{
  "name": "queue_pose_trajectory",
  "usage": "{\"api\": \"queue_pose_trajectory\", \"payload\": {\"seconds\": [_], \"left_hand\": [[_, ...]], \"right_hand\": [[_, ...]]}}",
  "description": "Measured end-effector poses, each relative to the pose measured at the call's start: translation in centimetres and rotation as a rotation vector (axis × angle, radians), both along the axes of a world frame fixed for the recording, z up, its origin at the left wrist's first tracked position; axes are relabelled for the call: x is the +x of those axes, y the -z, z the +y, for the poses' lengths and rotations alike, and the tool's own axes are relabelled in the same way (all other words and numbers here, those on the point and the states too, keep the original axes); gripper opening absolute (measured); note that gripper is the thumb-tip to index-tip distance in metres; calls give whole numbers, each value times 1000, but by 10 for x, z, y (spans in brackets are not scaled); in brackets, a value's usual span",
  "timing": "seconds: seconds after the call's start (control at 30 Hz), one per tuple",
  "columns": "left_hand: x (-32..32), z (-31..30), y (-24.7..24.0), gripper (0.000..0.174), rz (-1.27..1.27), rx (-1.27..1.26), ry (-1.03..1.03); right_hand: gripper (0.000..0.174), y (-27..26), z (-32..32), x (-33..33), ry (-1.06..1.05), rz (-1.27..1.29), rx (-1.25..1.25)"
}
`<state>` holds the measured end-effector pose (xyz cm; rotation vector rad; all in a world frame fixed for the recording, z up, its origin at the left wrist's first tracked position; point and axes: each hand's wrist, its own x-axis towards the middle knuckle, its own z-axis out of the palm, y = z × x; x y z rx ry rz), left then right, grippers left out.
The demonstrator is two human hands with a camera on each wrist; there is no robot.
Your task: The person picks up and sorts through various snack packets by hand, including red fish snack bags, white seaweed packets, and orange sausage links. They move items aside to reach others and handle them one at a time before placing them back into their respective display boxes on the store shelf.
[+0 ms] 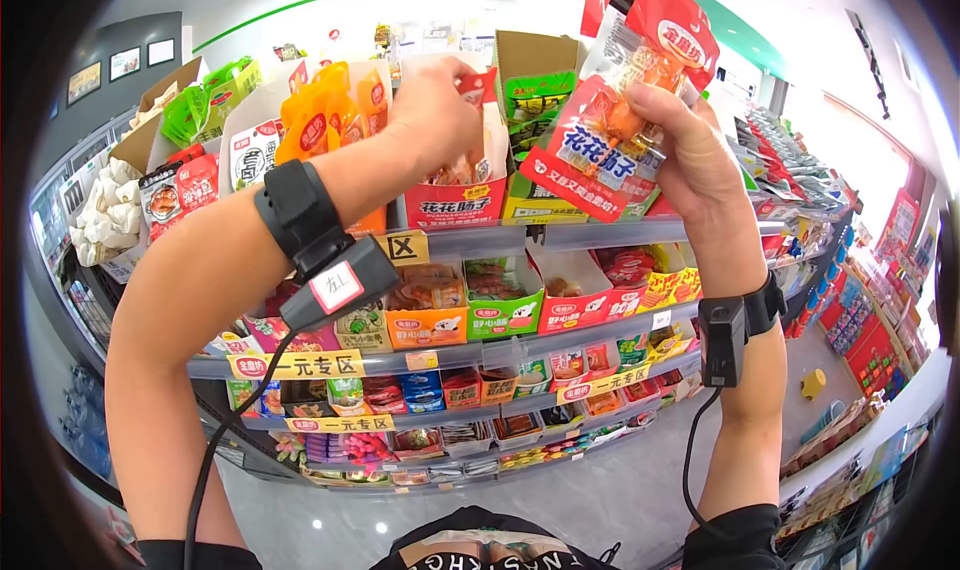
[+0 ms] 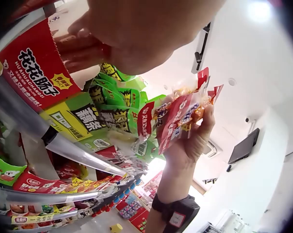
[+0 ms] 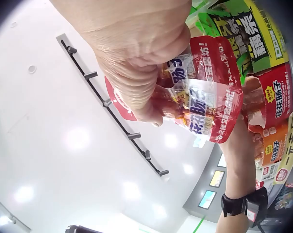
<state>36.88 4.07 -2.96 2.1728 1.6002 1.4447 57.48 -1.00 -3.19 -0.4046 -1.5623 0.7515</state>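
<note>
The right hand (image 1: 695,155) grips red and clear snack packets (image 1: 600,160) up above the top shelf, its thumb across the front one. In the right wrist view, at least two overlapping packets (image 3: 209,109) show under that hand (image 3: 132,53). To the left, the left hand (image 1: 435,120) is at the open red box (image 1: 455,208), fingers curled at a red packet (image 1: 487,90) that stands up from it. The left wrist view shows the left hand (image 2: 136,29) with its fingers inside the box (image 2: 37,65); their tips are hidden.
Orange pouches (image 1: 325,120) stand in a box left of the left hand. Green packets (image 1: 540,95) fill a box between the hands. Lower shelves (image 1: 520,340) hold more boxed snacks. A yellow stool-like object (image 1: 813,383) is on the floor at the right.
</note>
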Motion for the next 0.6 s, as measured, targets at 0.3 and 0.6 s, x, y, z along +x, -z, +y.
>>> {"api": "queue_pose_trajectory", "payload": {"seconds": [0.3,0.6], "left_hand": [[-22,26,-39,33,51,295,-94],[-17,-41,-95,18,-51,473,156]], "right_hand": [[35,2,-6,-1,-34,1,9],[38,7,-7,4,-52,35,24]]}}
